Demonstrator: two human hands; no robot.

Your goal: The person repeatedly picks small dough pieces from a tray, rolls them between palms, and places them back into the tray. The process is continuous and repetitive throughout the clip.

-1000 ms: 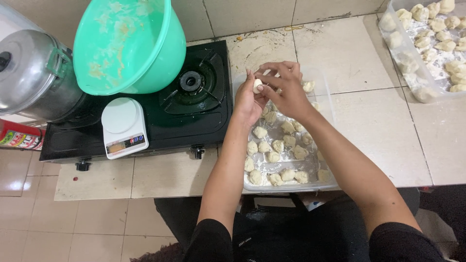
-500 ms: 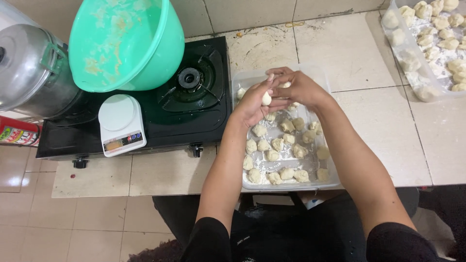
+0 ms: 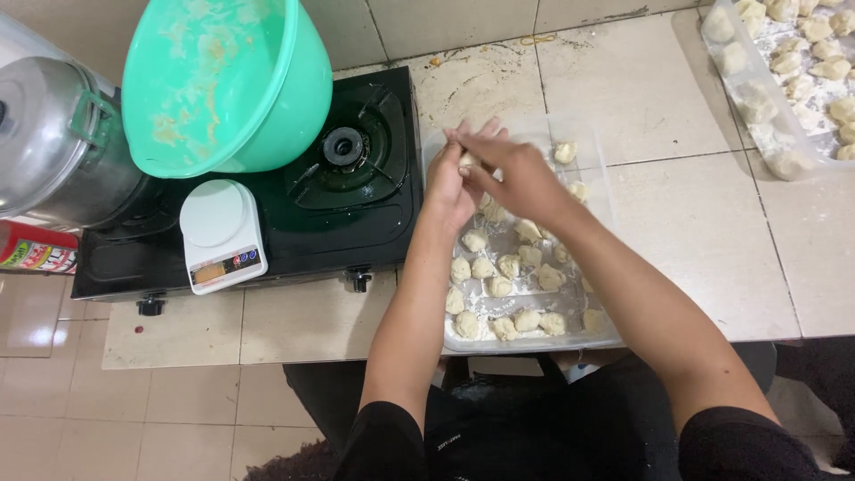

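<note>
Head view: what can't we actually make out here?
- Dough piece: mostly hidden between the left hand and right hand; its shape is unclear.
- Far tray: cut off by the top and right edges.
- Metal pot: cut off by the left edge.
- Scale display: too small to read.
- Near tray: the arms hide part of it.
</note>
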